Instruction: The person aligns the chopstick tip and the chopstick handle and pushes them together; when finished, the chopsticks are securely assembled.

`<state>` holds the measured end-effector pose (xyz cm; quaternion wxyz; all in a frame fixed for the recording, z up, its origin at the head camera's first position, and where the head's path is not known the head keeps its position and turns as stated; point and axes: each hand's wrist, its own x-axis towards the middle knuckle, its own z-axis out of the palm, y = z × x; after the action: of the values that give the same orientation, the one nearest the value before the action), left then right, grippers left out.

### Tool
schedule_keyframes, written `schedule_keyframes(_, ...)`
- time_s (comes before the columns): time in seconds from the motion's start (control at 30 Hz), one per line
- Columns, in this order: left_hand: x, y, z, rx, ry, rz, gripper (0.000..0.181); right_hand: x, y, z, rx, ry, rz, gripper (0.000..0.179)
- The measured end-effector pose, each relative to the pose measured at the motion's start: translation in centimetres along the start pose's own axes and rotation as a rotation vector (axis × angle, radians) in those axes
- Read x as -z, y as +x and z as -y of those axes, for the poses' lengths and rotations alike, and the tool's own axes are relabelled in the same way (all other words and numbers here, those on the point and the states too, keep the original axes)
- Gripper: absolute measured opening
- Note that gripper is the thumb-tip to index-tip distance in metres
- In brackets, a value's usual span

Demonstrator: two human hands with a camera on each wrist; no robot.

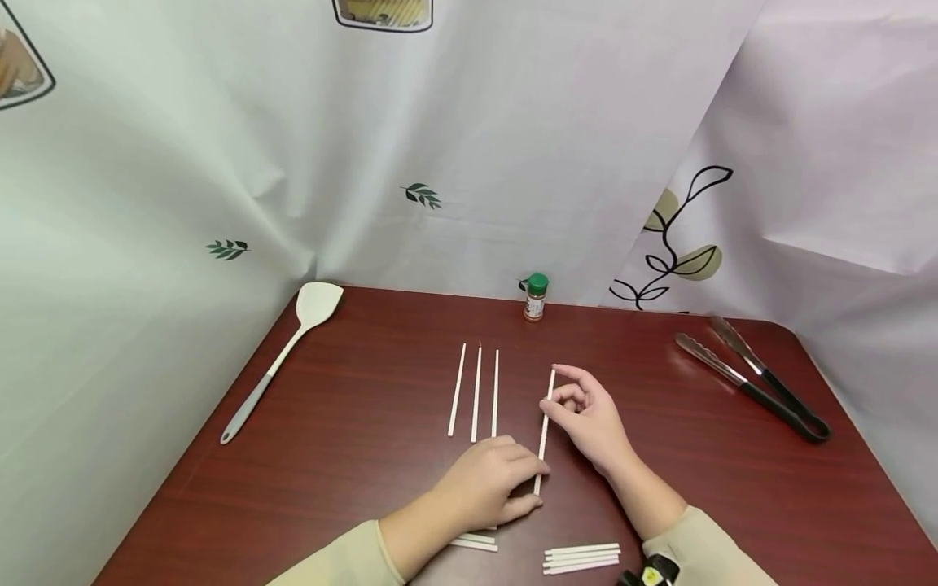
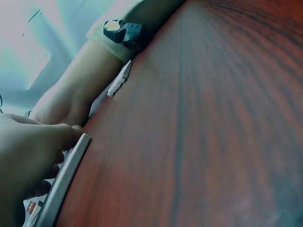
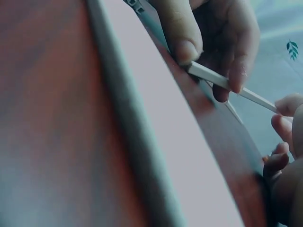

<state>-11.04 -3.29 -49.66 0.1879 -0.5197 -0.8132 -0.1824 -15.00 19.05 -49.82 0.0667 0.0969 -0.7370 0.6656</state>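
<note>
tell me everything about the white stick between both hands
The stick is slim, straight and plain white, its near end blunt and angular; the material is unclear. In the head view it slants slightly rightward toward the top, right of three similar sticks. The left hand grips its near end, the right hand its far part.
</note>
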Motion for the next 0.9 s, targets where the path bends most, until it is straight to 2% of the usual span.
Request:
schedule_keyframes(0.1,-0.1,0.0,-0.1,0.034,0.02,-0.004,0.033,-0.6,0.7,-0.2,0.042,-0.101,0.006,0.057)
schedule_keyframes(0.33,-0.4,-0.1,-0.2,0.104,0.057,-0.053,0.029,-1.6,1.5,-0.5,0.244,-0.444,-0.023,0.034)
schedule_keyframes(0.47,-0.4,-0.1,-0.2,0.126,0.062,-0.052,0.026,-1.7,1.5,-0.6,0.297,-0.574,0.013,0.022)
schedule_keyframes(0.6,-0.2,-0.1,-0.3,0.135,0.078,-0.039,0.023,-1.7,1.6,-0.9,0.316,-0.648,0.054,0.021)
schedule_keyframes(0.9,0.0,-0.3,-0.2,0.151,0.14,-0.032,0.017,-1.9,1.5,-0.4,0.352,-0.724,0.116,0.026)
